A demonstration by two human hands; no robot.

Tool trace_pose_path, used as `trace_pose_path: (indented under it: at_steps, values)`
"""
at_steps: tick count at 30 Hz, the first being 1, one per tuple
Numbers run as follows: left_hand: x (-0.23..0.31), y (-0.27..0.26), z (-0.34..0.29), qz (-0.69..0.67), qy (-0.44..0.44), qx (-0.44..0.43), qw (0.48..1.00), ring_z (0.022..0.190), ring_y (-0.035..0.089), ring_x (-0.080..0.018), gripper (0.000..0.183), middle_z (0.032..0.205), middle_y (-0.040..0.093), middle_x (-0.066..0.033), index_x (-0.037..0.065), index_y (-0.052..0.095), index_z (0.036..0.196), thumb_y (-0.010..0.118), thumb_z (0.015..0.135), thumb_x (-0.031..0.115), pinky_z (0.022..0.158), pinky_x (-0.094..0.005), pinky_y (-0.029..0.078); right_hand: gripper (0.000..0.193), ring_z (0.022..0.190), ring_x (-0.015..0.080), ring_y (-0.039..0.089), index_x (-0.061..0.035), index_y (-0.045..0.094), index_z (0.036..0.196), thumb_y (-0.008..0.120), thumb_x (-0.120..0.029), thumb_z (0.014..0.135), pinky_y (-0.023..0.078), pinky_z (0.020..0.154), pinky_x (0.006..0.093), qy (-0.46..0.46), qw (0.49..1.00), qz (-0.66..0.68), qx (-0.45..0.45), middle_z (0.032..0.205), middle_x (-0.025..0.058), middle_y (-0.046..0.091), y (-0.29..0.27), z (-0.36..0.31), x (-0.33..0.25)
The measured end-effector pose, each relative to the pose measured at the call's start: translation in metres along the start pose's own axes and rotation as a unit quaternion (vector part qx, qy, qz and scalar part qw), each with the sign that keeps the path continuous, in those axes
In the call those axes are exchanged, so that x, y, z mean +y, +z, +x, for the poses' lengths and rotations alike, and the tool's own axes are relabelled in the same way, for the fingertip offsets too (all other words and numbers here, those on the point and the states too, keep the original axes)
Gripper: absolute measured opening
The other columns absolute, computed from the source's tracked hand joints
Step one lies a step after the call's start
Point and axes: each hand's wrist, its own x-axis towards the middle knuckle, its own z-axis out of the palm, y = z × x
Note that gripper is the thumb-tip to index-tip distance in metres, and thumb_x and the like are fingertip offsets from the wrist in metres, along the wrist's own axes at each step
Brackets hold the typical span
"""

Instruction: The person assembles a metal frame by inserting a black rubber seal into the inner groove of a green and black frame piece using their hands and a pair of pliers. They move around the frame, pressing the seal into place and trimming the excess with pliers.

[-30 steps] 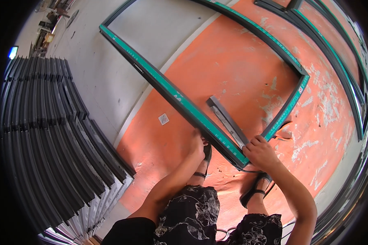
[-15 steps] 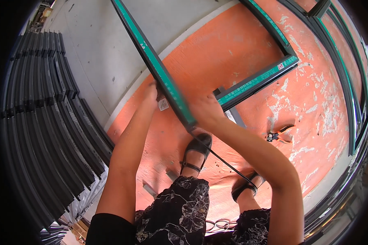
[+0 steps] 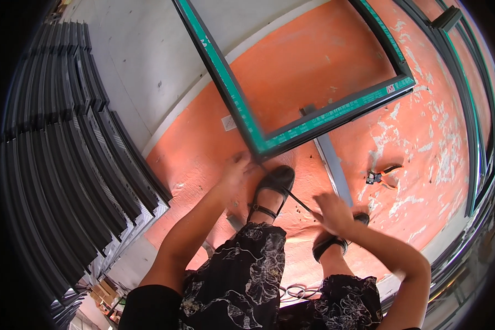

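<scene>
Our left hand [image 3: 236, 171] reaches forward, just beside the near corner of the green-and-black frame [image 3: 313, 125]; it is blurred, so we cannot tell whether its grip is spread or pressed together. With the elbow bent outward, our right hand [image 3: 334, 212] pinches a thin black strip [image 3: 301, 202] in its grip. The frame's corner sits just ahead of our left shoe [image 3: 279, 177], over the orange floor [image 3: 195, 157]. At lower left stand brown boxes [image 3: 105, 291], contents too small to tell.

Frame [image 3: 335, 122] looks matt metal w/ smooth plastic film [image 3: 224, 80], flr [image 3: 297, 60] rough (v. scuffed).
</scene>
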Motion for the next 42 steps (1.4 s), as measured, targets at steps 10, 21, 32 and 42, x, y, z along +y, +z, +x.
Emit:
trace_pose_path:
  at_steps: [10,21,32,42]
  values:
    - [0.037,0.014,0.056,0.2,0.261,0.163,0.93,0.067,0.061,-0.0148,0.017,0.082,0.06,-0.0082,-0.002,0.055,0.102,0.053,0.091,0.011,0.056,-0.026,0.052,0.017,0.071,0.0351,0.06,-0.0036,0.061,0.091,0.058,-0.019,0.086,0.046,0.06,0.0422,0.06,0.973,0.22,0.039,0.076,0.0175,0.061,0.003,-0.014,-0.026]
    - [0.063,0.016,0.054,0.432,0.24,0.207,0.844,0.08,0.061,-0.0335,0.02,0.083,0.062,-0.0168,0.003,0.056,0.092,0.054,0.087,0.023,0.071,-0.0433,0.047,0.033,0.072,0.0303,0.061,-0.0038,0.062,0.095,0.066,-0.033,0.079,0.048,0.064,0.0401,-0.062,0.993,0.098,-0.019,0.077,0.0129,0.063,-0.078,0.048,-0.062]
    - [0.073,0.036,0.043,0.605,0.274,0.234,0.71,0.08,0.06,-0.0419,0.027,0.084,0.063,-0.0217,0.004,0.056,0.092,0.042,0.091,0.028,0.069,-0.0502,0.045,0.048,0.102,0.028,0.05,-0.0047,0.056,0.106,0.07,-0.031,0.068,0.034,0.098,0.0411,-0.138,0.952,-0.113,0.25,0.101,0.0123,0.057,-0.065,0.158,-0.044]
    - [0.08,0.019,0.044,0.596,0.3,0.2,0.717,0.073,0.061,-0.0371,0.031,0.077,0.062,-0.0176,0.006,0.053,0.094,0.037,0.093,0.033,0.067,-0.0476,0.045,0.04,0.096,0.0262,0.053,-0.0042,0.058,0.094,0.07,-0.03,0.066,0.036,0.096,0.0386,-0.157,0.939,-0.088,0.292,0.089,0.0085,0.057,-0.066,0.146,-0.048]
